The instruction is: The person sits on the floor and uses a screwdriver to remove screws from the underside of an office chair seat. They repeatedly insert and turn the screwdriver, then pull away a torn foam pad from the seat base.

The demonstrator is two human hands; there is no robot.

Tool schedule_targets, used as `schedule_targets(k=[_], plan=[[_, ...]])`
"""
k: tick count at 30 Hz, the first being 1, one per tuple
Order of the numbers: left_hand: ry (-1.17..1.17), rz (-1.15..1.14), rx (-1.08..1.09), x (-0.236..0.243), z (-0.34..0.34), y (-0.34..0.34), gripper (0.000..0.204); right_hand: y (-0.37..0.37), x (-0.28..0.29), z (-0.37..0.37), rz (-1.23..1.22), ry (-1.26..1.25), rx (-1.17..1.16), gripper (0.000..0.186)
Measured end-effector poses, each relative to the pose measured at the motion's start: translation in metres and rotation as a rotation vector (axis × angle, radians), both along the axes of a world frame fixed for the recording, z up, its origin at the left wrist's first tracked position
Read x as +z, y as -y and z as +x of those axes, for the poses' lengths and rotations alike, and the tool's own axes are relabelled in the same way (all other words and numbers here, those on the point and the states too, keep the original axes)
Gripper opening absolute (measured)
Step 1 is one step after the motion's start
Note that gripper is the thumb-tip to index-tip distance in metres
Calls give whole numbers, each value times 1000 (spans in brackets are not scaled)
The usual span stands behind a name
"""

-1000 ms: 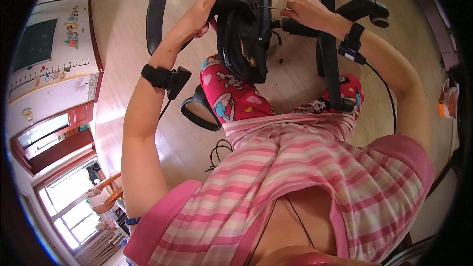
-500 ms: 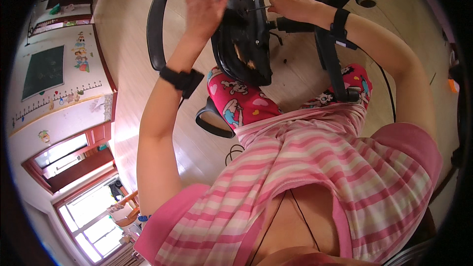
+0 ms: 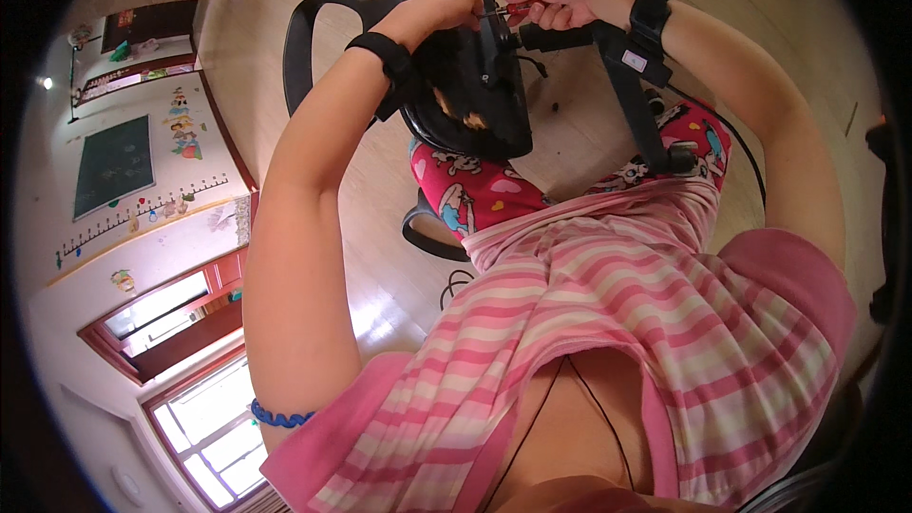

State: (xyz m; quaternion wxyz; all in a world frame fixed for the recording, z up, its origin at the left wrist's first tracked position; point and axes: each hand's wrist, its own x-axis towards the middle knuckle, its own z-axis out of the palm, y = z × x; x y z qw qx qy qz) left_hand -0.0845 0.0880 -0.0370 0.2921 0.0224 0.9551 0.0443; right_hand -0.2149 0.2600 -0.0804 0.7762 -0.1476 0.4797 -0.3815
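Right grip [image 3: 562, 2]: clamped on red screwdriver [image 3: 520, 9].
Left grip [image 3: 448, 8]: near its tip; closure hidden, cannot tell.
Chair seat [image 3: 502, 122]: far centre, tipped sideways; best braced.
Screwdriver: far, between both grips; best aligned, turned evenly.

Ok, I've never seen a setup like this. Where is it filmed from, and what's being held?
There's no robot: a person works bare-handed, seen by a head-worn fisheye camera looking down, which makes straight edges bend. A black chair lies tipped sideways on the pale floor, its base to the right. The right hand grips a red-handled screwdriver, its shaft toward the chair's underside. The left hand is near the shaft; whether it holds anything is unclear. Both wrists wear black bands.
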Motion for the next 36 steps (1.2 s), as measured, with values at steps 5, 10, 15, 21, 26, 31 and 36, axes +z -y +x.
schedule_targets(k=[5,10,15,21,26,31,36], plan=[[9,5,-22,6,-4,-3,16,2,-5,3,-864,-1262,179,32],[17,-88,-14,12,-4,-10,17,3,-10,3,-1263,-1932,156,29],[65,-151,-71,1,-3,-11,14,-10,-26,16,-693,-1563,139,29],[-4,-343,-459,-21,9,-2,16,-75,-43,29,-551,-1689,-19,25],[99,-661,-537,-24,10,-13,22,-148,-61,64,-538,-1542,-111,23],[371,-827,-479,-20,-4,-24,18,-183,-79,90,-528,-1481,-290,20],[302,-688,-585,-11,-1,-14,20,-192,-89,100,-629,-1610,-328,18]])
